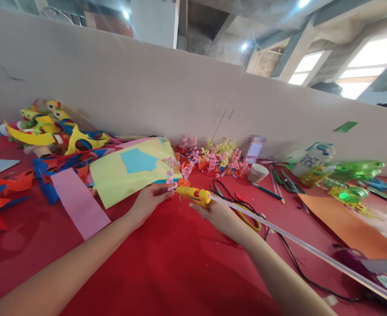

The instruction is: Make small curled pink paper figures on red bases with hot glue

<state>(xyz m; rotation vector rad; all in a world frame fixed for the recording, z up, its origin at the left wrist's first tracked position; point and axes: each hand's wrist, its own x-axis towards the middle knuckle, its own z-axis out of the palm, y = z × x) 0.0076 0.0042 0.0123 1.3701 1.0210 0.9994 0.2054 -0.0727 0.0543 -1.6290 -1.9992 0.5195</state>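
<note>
My right hand (218, 215) is wrapped round a yellow hot glue gun (193, 194), with a long clear glue stick (272, 230) running out of its back toward the lower right. The gun's nozzle points left, close to the fingertips of my left hand (150, 199). Those fingers pinch a pink curled paper strip (170, 177), which stands upright above them. Just behind both hands lies a pile of pink and yellow paper curls (216, 158). A pale yellow paper sheet (111, 184) with a blue paper piece (138, 161) on it lies beyond my left hand.
Yellow and blue paper figures (45, 127) and a pink paper strip (81, 202) lie left. On the right are a black cable (295, 259), scissors (290, 184), a pencil (267, 192), orange paper (348, 224) and green plastic bottles (358, 171). A white partition (147, 87) stands behind.
</note>
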